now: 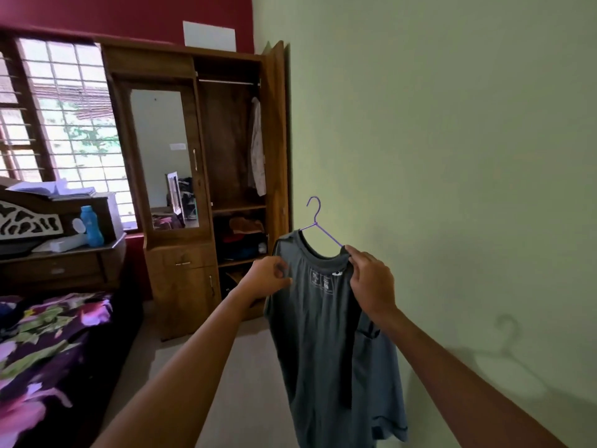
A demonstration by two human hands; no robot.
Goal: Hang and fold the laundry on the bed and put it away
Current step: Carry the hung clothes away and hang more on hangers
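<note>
bare left forearm and right forearm reach forward from the bottom edge. at far left lies the bed with a dark floral cover, and behind it a blue bottle stands on the headboard shelf below a barred window. next comes a wooden wardrobe with a mirror; its right side is open, with a pale garment hanging from the rail and folded clothes on a shelf below. in front of it, in mid-air, the left hand pinches the shoulder of a grey t-shirt with curled fingers. the shirt hangs on a purple hanger, hook up, one arm bare. the right hand pinches the collar at that arm's end. behind is a green wall.
</note>
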